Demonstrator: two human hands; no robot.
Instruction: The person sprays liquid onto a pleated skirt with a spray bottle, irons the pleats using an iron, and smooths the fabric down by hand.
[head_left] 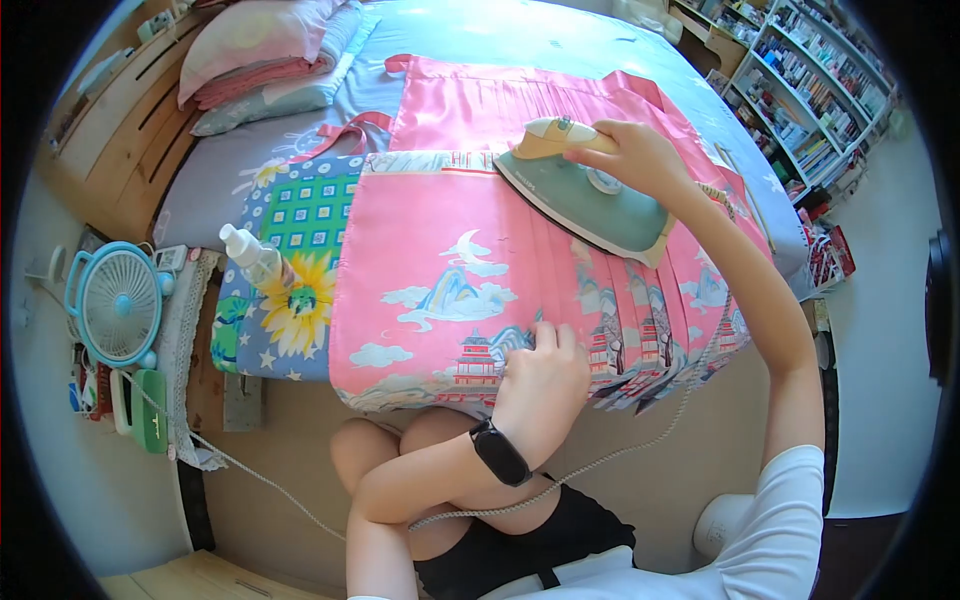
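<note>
My right hand is wrapped around the cream handle of a green steam iron. The iron's tip points left over the upper part of a pink pleated skirt, printed with pagodas, clouds and mountains. Whether its soleplate presses on the cloth or hovers just above, I cannot tell. Lower down, my left hand, with a black band at the wrist, has its fingers curled closed on the skirt beside the pleats. Under the skirt lies a patterned ironing pad, its left part showing.
On the pad's left side lies a white spray bottle. A blue fan stands at far left. The iron's braided cord runs below the skirt and across my lap. Pillows are stacked on the bed; a bookshelf stands right.
</note>
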